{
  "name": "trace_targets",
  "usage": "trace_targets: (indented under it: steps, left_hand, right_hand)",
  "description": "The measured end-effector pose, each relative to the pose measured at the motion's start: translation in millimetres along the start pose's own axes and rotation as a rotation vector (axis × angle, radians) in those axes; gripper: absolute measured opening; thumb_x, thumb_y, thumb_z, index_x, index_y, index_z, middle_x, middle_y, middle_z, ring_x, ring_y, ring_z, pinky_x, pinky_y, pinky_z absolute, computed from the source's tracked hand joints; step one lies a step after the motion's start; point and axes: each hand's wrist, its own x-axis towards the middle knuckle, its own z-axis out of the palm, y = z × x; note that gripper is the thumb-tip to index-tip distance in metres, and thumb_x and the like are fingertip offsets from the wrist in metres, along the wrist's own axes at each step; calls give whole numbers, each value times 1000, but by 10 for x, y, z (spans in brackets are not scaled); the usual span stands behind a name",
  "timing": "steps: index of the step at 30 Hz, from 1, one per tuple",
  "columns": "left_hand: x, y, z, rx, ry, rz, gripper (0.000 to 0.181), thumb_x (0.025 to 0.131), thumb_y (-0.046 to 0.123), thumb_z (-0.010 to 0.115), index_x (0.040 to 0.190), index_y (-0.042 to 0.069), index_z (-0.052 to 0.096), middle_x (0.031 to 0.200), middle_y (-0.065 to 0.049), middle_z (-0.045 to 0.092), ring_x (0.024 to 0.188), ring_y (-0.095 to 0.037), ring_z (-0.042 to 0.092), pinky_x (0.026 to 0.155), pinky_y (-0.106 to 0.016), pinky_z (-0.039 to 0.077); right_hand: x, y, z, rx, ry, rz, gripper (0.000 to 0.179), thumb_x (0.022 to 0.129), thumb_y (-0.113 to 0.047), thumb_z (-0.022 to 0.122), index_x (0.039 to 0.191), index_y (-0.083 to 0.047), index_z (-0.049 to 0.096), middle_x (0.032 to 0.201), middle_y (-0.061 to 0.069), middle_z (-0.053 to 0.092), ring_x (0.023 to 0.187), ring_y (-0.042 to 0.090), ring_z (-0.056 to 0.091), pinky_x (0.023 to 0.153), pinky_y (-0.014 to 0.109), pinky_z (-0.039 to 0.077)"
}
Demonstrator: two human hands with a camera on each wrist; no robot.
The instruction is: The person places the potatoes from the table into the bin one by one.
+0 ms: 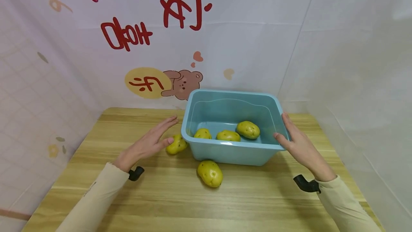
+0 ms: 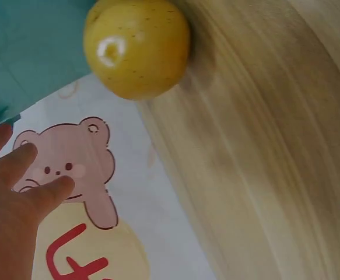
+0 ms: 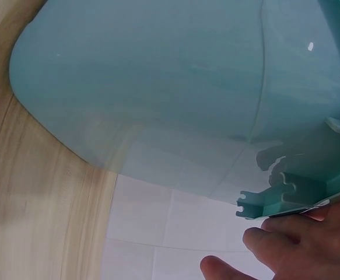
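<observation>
Left hand (image 1: 145, 146) was spread, potato (image 1: 177, 146) just beside it; right hand (image 1: 302, 147) touched bin (image 1: 230, 154) leftward, pinching indeterminable

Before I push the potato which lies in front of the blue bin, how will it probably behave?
The potato is rounded but oblong, so it may roll with a wobble. Its shiny skin could make it somewhat slippery. Its full, unsagging outline suggests it is stiff rather than floppy.

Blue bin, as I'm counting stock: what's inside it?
Three yellow potatoes show inside the bin. Its near wall hides the lower parts of two and anything lower behind it.
</observation>
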Motion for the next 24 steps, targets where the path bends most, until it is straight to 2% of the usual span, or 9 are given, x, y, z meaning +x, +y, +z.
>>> trace_targets:
  steps: [6,10,15,20,24]
  left_hand:
    - [1,-70,34,-50,-38,-18,58,108,34,49,158,7,41,164,-17,35,149,-44,33,113,-74,25]
    - [2,-150,64,-89,-62,-36,56,110,35,46,157,5,42,163,-17,39,148,-43,35,116,-70,26]
    - [22,-235,120,-139,-123,-84,53,111,32,45,157,6,43,161,-15,42,148,-40,37,118,-66,27]
    - [53,-285,176,-172,-174,-107,53,111,28,45,159,8,40,162,-13,40,149,-40,35,118,-66,26]
    - [77,-315,215,-179,-211,-120,57,111,35,45,161,8,37,164,-14,38,150,-40,33,119,-66,24]
  right_hand:
    - [12,-3,-6,-5,-7,12,84,107,-42,51,167,-17,-2,173,10,-3,156,46,5,115,74,15]
    - [17,-4,-10,-5,-4,10,83,107,-42,51,167,-16,-2,173,9,-3,156,46,6,116,74,15]
    - [3,-10,-12,3,1,5,83,107,-41,51,167,-16,-1,173,10,-2,156,46,5,116,74,15]
    - [-4,-5,-13,5,11,1,83,107,-42,51,167,-17,0,173,8,-1,156,45,6,116,74,16]
    - [2,-5,-8,-2,11,-6,83,107,-42,51,167,-16,0,173,9,-1,156,45,6,116,74,16]
